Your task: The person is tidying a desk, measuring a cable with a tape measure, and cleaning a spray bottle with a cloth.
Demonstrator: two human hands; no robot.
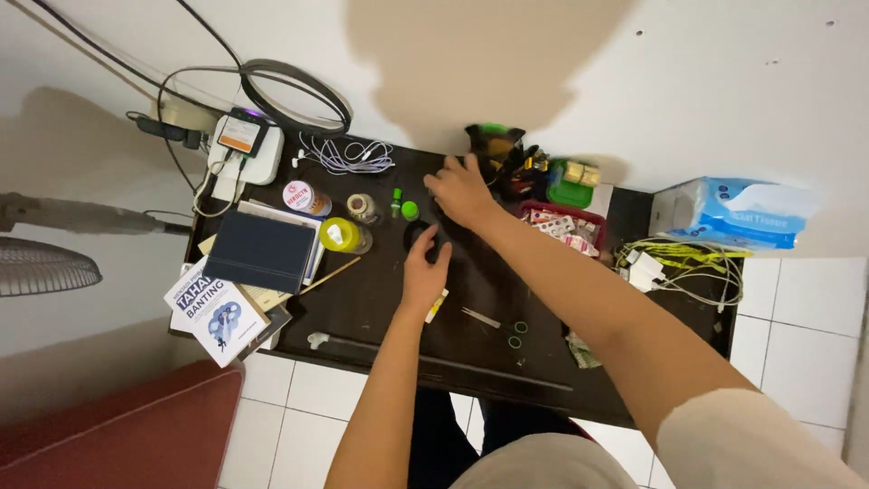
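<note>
now i see left hand [424,276] curled round small black round object [418,237] at desk [380,308] centre; looks light, rigid, best gripped by rim. right hand [460,190] loose, fingers spread, resting beside dark holder [493,149].

Head view, steeply down over dark desk [380,308] (seemingly standing height)

A dark desk [380,308] stands against a plain white wall [724,81], where a broad shadow falls above the desk's far edge. The floor [299,398] is laid with white tiles. A fan [45,263] on a pale arm stands off the desk's left edge, and a dark red seat [118,435] lies below it.
</note>
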